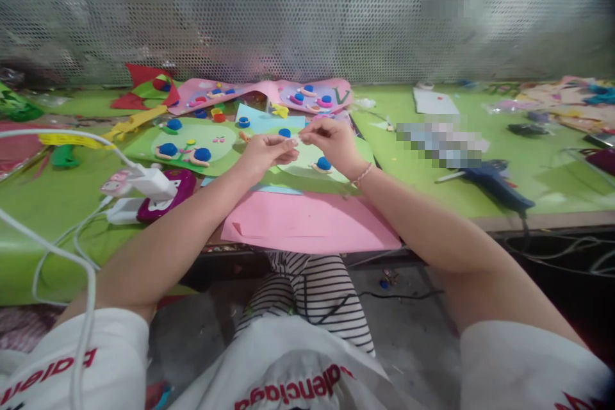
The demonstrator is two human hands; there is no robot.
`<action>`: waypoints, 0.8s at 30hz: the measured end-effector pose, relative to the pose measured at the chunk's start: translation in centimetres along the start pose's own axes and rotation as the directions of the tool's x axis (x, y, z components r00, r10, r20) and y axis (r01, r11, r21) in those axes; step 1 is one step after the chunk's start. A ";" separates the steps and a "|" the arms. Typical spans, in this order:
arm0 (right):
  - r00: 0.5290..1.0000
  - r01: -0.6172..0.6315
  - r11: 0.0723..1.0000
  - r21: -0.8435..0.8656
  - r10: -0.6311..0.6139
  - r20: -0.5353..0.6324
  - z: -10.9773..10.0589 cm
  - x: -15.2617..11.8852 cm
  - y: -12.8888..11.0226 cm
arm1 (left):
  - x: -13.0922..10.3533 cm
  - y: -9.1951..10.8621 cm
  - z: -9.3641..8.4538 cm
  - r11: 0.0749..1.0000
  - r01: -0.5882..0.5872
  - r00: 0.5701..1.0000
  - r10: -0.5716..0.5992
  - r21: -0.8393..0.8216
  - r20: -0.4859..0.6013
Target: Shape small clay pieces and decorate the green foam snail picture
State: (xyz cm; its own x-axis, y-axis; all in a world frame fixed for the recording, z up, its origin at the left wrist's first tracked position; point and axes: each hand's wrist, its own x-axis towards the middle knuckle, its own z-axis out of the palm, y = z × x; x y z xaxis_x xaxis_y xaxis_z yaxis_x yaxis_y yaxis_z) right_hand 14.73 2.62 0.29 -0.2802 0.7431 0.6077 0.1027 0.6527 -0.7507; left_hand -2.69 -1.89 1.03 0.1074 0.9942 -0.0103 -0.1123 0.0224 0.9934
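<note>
My left hand (270,152) and my right hand (331,143) nearly meet above a green felt piece (225,174). The fingers of both are pinched together at something pale and too small to make out. On the felt, blue and beige clay-like snail shapes (202,155) sit on the left pale oval; another blue one (323,164) lies on the right oval, below my right hand. A further blue shape (284,133) shows just behind my fingertips. Pink felt (312,221) lies at the table's front edge.
A blue glue gun (497,184) rests on the right. White plugs and cables are in a purple power strip (180,189) at the left, beside my left forearm. Decorated pink pieces (269,91) lie at the back, before a perforated metal panel (298,19).
</note>
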 end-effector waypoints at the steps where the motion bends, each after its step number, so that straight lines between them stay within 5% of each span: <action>1: 0.999 -0.039 0.998 0.045 0.039 -0.007 -0.2 0.2 0.3 | 0.0 0.0 0.0 1.000 0.002 1.000 -0.002 0.002 -0.017; 5: 0.997 -0.018 0.997 0.074 0.012 0.077 -0.7 0.4 0.6 | 0.2 -0.2 -0.1 1.000 0.002 1.000 -0.002 -0.012 -0.010; 10: 0.975 0.104 0.989 -0.101 -0.082 0.205 -0.2 -0.3 -0.5 | 0.1 -0.4 -0.1 1.000 0.004 0.997 -0.004 0.002 0.083; 15: 0.989 0.114 0.980 -0.165 -0.096 0.115 -0.1 -0.4 -0.9 | 0.0 -0.4 -0.1 1.000 -0.003 0.996 0.003 0.002 0.091; 21: 0.998 -0.024 1.000 -0.001 0.024 -0.066 -0.8 0.3 0.0 | 0.1 -0.2 -0.3 1.000 -0.016 0.998 0.016 -0.012 0.067; 24: 0.999 0.007 0.999 -0.036 -0.008 -0.036 -1.2 0.3 -0.2 | 0.0 -0.2 -0.2 1.000 0.014 0.997 -0.013 -0.008 0.080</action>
State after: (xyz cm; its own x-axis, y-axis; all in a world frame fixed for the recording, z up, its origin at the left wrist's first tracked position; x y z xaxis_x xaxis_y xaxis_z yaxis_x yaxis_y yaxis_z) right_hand 15.78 2.90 0.96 -0.2462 0.7428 0.6226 0.1354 0.6624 -0.7368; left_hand -2.83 -1.86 0.80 0.1880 0.9821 -0.0144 -0.1186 0.0373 0.9922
